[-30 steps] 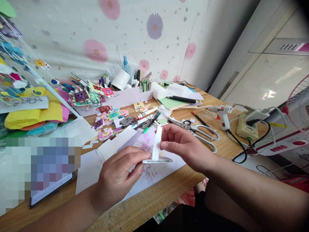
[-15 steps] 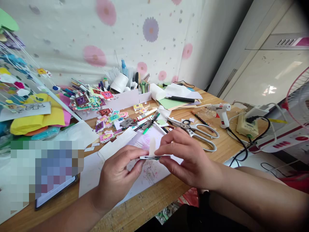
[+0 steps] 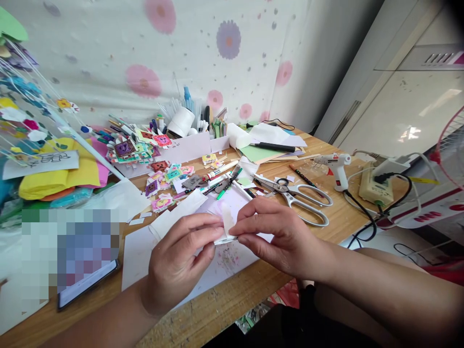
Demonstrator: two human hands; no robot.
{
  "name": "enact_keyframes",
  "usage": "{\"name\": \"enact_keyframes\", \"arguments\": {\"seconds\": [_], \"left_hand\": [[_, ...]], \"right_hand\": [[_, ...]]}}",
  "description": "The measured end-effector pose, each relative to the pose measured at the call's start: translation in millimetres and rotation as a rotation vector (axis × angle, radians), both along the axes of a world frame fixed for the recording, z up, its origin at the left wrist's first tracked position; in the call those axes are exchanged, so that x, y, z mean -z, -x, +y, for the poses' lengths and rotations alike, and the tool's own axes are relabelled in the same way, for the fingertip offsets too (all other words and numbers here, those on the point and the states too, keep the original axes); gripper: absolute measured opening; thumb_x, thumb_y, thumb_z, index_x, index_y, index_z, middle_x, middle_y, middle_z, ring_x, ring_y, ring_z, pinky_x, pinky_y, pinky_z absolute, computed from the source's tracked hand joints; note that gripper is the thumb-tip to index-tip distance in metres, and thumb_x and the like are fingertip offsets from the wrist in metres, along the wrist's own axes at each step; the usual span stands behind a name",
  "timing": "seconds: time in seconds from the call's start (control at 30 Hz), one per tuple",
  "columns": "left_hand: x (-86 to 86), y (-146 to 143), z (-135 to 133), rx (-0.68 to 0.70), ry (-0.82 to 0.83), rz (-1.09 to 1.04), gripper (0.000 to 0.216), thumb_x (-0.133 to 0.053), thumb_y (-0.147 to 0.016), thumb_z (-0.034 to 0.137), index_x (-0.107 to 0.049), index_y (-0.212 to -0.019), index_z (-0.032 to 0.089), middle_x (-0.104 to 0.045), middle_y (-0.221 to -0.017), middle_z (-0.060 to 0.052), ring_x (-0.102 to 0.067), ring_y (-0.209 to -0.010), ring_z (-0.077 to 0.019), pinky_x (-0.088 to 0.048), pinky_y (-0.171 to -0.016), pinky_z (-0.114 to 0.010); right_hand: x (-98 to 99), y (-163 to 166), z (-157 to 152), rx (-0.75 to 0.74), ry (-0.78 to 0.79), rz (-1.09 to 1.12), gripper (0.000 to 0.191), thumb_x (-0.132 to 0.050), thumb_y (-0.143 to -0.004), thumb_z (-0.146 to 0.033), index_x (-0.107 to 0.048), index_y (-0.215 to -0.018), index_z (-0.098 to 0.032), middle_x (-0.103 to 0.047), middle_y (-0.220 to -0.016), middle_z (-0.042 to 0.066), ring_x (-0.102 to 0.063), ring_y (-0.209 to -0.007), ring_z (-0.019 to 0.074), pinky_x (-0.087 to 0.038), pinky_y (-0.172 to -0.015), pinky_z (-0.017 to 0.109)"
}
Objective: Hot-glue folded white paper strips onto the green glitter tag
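Note:
Between my hands is a small flat piece of white card (image 3: 222, 240), with a narrow pale strip (image 3: 227, 220) standing up from it. My left hand (image 3: 181, 258) pinches the card's left end between thumb and fingers. At the other end, my right hand (image 3: 275, 237) is closed on the card, its fingertips against the foot of the strip. The fingers hide much of the card, and its underside is out of sight. Below lies a white paper sheet (image 3: 141, 258) with coloured smudges. Silver-handled scissors (image 3: 308, 205) lie just beyond my right hand.
A glue gun (image 3: 339, 171) stands at the right near a power strip (image 3: 375, 186) and cables. Colourful paper cutouts (image 3: 170, 176), pens and a green marker (image 3: 224, 189) crowd the middle. A phone (image 3: 89, 282) lies left, below hanging paper decorations (image 3: 27, 104).
The card has tipped so more of its white top shows instead of a thin edge. My left fingers have moved further over it, towards the strip. The view has shifted slightly.

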State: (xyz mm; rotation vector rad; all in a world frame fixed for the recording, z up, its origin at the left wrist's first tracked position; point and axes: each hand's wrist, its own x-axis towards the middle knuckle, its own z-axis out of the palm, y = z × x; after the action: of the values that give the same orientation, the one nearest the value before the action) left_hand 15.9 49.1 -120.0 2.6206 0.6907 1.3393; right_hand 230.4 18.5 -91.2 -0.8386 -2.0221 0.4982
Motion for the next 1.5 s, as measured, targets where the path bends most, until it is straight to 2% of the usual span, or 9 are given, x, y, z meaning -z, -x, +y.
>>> {"name": "enact_keyframes", "arguments": {"seconds": [0.13, 0.4, 0.47, 0.67, 0.93, 1.1, 1.17, 1.33, 1.5], "left_hand": [[-1.1, 1, 0, 0.017, -0.025, 0.022, 0.033, -0.061, -0.078, -0.003, -0.062, -0.102, 0.019, -0.067, -0.112, -0.007, -0.067, -0.1, -0.0157, -0.055, -0.089, -0.026], [-2.8, -3, 2, 0.163, 0.024, 0.027, 0.033, -0.058, -0.077, -0.005, -0.06, -0.101, 0.017, -0.073, -0.101, -0.009, -0.069, -0.095, -0.0141, -0.055, -0.087, -0.023], [-3.1, -4, 3, 0.175, 0.055, 0.033, 0.031, -0.057, -0.078, -0.004, -0.061, -0.101, 0.017, -0.073, -0.098, -0.008, -0.07, -0.093, -0.0144, -0.056, -0.084, -0.023], [-2.7, -6, 6, 0.2, 0.085, 0.071, 0.028, -0.058, -0.081, 0.002, -0.062, -0.101, 0.021, -0.074, -0.093, -0.004, -0.071, -0.087, -0.0147, -0.058, -0.077, -0.023], [1.6, -6, 9, 0.2, 0.143, 0.096, 0.025, -0.059, -0.081, 0.005, -0.063, -0.099, 0.022, -0.075, -0.091, -0.004, -0.072, -0.084, -0.0159, -0.059, -0.076, -0.024], [6.2, -3, 5, 0.212, 0.471, 0.011, 0.028, -0.068, -0.08, 0.02, -0.063, -0.108, 0.023, -0.073, -0.097, -0.005, -0.071, -0.085, -0.0184, -0.061, -0.07, -0.025], [6.3, -2, 4, 0.226, 0.536, -0.034, 0.031, -0.066, -0.083, 0.024, -0.063, -0.113, 0.024, -0.073, -0.101, -0.006, -0.071, -0.087, -0.0193, -0.061, -0.071, -0.026], [3.1, -3, 5, 0.268, 0.486, -0.006, 0.027, -0.057, -0.09, 0.026, -0.067, -0.115, 0.025, -0.073, -0.11, -0.007, -0.071, -0.095, -0.0201, -0.061, -0.08, -0.03], [5.7, -4, 7, 0.181, 0.409, -0.018, 0.025, -0.056, -0.091, 0.025, -0.07, -0.111, 0.026, -0.076, -0.102, -0.005, -0.074, -0.081, -0.0174, -0.062, -0.071, -0.026]], "right_hand": [[0.2, -1, -2, -0.021, 0.044, 0.008, 0.012, -0.062, -0.085, -0.011, -0.072, -0.089, -0.015, -0.066, -0.086, 0.008, -0.06, -0.079, 0.0145, -0.05, -0.073, 0.027], [1.6, -2, 1, -0.062, 0.105, -0.01, 0.009, -0.062, -0.085, -0.014, -0.072, -0.085, -0.016, -0.067, -0.083, 0.007, -0.062, -0.076, 0.0138, -0.051, -0.07, 0.025], [3.4, -3, 1, -0.048, 0.037, -0.052, 0.009, -0.062, -0.086, -0.013, -0.071, -0.087, -0.015, -0.068, -0.083, 0.008, -0.063, -0.075, 0.0142, -0.051, -0.069, 0.024], [9.3, -7, 2, 0.091, -0.32, -0.309, 0.012, -0.055, -0.09, -0.017, -0.066, -0.09, -0.014, -0.07, -0.079, 0.007, -0.063, -0.069, 0.0154, -0.049, -0.061, 0.026], [9.2, -9, 4, 0.048, -0.336, -0.485, 0.015, -0.05, -0.09, -0.013, -0.063, -0.084, -0.013, -0.066, -0.076, 0.008, -0.061, -0.068, 0.0167, -0.048, -0.061, 0.028], [11.2, -9, 4, 0.058, -0.368, -0.42, 0.013, -0.048, -0.09, -0.014, -0.06, -0.083, -0.016, -0.065, -0.076, 0.007, -0.06, -0.068, 0.0157, -0.047, -0.059, 0.027], [10.6, -8, 4, 0.068, -0.391, -0.387, 0.013, -0.049, -0.089, -0.014, -0.06, -0.083, -0.017, -0.066, -0.075, 0.006, -0.059, -0.066, 0.0149, -0.047, -0.058, 0.026], [10.0, -5, 3, 0.079, -0.42, -0.314, 0.009, -0.052, -0.087, -0.014, -0.06, -0.083, -0.016, -0.067, -0.074, 0.006, -0.06, -0.065, 0.0144, -0.047, -0.057, 0.025], [12.2, -2, 4, 0.072, -0.314, -0.257, 0.01, -0.051, -0.09, -0.017, -0.061, -0.089, -0.016, -0.068, -0.079, 0.007, -0.062, -0.07, 0.015, -0.05, -0.061, 0.025]]}}
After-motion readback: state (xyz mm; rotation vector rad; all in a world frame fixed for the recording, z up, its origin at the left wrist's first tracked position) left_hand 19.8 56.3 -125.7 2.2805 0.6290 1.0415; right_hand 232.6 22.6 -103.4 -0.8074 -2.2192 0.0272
